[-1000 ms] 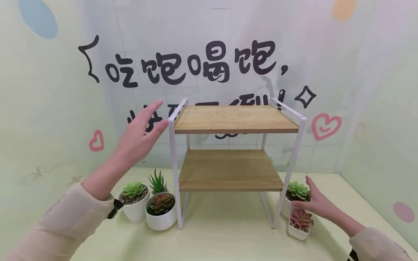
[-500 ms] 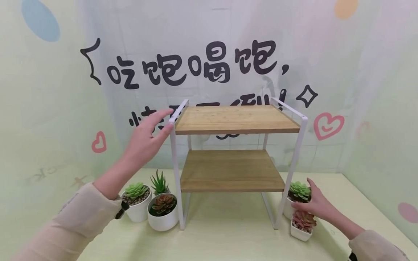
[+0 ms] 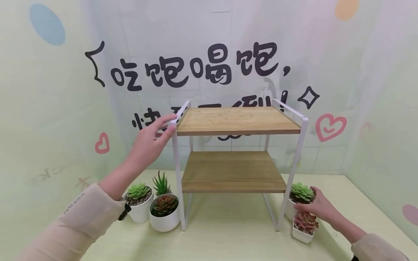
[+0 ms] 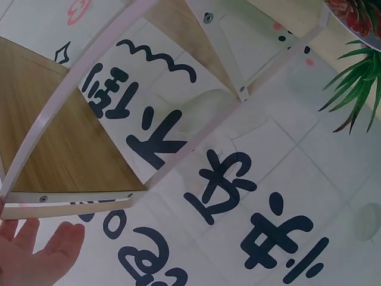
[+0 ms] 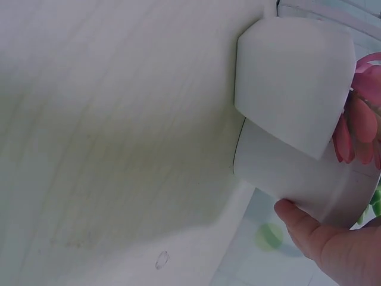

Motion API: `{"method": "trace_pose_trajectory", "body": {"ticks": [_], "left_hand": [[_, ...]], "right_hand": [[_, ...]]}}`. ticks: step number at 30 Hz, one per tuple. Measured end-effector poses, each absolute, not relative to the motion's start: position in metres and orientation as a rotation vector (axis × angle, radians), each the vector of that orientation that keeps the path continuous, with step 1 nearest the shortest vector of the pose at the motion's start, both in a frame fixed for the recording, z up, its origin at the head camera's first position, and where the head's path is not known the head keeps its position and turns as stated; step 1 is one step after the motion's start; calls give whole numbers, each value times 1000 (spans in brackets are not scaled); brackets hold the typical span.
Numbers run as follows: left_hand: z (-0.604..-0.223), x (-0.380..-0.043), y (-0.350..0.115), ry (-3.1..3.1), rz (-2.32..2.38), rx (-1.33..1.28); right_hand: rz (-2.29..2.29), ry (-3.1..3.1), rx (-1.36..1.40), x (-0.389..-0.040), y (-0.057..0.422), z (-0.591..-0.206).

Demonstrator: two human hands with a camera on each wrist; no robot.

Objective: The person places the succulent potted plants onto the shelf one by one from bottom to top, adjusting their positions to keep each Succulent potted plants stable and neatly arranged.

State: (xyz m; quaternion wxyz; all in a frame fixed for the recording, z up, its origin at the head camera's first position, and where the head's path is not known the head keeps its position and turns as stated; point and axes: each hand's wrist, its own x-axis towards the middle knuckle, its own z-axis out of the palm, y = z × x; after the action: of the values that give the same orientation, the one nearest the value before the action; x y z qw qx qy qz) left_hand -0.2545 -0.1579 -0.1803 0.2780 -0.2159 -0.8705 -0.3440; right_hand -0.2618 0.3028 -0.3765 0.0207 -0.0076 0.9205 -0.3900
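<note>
A two-tier shelf rack with wooden boards (image 3: 238,121) and a white metal frame (image 3: 177,170) stands in the middle. My left hand (image 3: 151,141) is at its upper left front corner, fingertips right at the side rail; the left wrist view shows the fingers (image 4: 62,244) fairly straight beside it. On the right, my right hand (image 3: 318,206) holds a potted green succulent (image 3: 301,192), thumb on the side of its white round pot (image 5: 297,176); the other fingers are mostly hidden behind. Just in front stands a pink succulent (image 3: 305,223) in a white square pot (image 5: 294,83).
Left of the rack stand a green succulent (image 3: 138,208) in a white pot, a spiky aloe-like plant (image 3: 161,183) and a reddish-brown succulent (image 3: 164,217). All rest on a pale table (image 3: 228,239). A printed curtain (image 3: 209,32) hangs behind, with side panels left and right.
My left hand has moved right and slightly down to the rack's corner rail. My right hand has closed in on the green succulent's pot. The head view has shifted a little.
</note>
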Motion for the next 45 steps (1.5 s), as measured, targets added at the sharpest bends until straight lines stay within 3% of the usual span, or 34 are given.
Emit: {"method": "trace_pose_trajectory", "body": {"ticks": [30,45], "left_hand": [[-182,-255,-154,-2268,-1064,-618],[-183,-254,-152,-2253,-1091,-621]], "right_hand": [[-1356,2743,80,-264,305,-378],[-1280,2902,-26,-233,335,-320]]}}
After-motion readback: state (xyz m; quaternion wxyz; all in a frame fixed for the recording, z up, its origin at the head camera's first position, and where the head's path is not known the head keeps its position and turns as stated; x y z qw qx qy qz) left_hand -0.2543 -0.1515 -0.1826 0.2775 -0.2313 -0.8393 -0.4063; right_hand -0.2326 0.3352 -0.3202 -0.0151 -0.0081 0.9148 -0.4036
